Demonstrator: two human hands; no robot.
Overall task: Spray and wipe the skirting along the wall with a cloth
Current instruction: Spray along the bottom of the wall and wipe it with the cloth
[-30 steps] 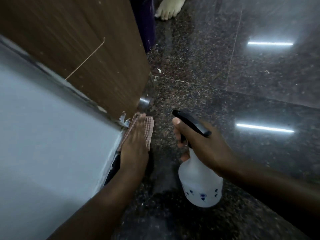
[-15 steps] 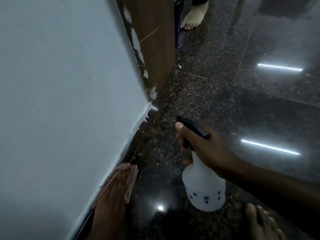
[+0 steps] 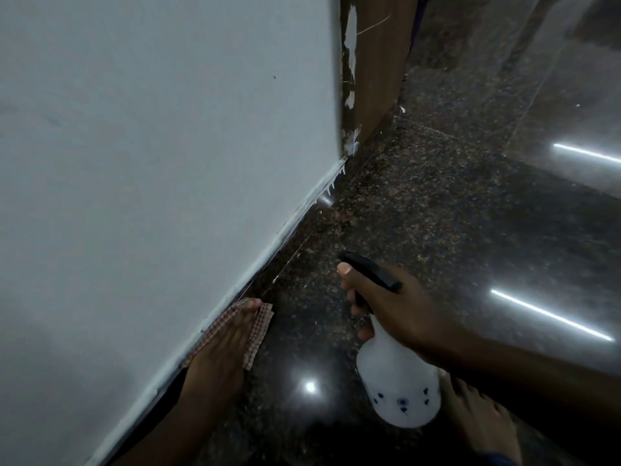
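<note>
Over the floor [image 3: 437, 213], right hand [image 3: 403, 314] grips white spray bottle [image 3: 400, 391].

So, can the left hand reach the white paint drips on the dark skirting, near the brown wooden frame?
Probably yes: the left hand presses the red-and-white checked cloth against the dark skirting, and nothing stands along it before the white paint drips.

Within the last second the left hand [image 3: 223, 348] has drawn the checked cloth [image 3: 259, 331] back along the skirting [image 3: 289, 235], away from the wooden door frame [image 3: 376, 79], and a bare foot [image 3: 477, 418] has come into view beside the spray bottle [image 3: 400, 388].
</note>
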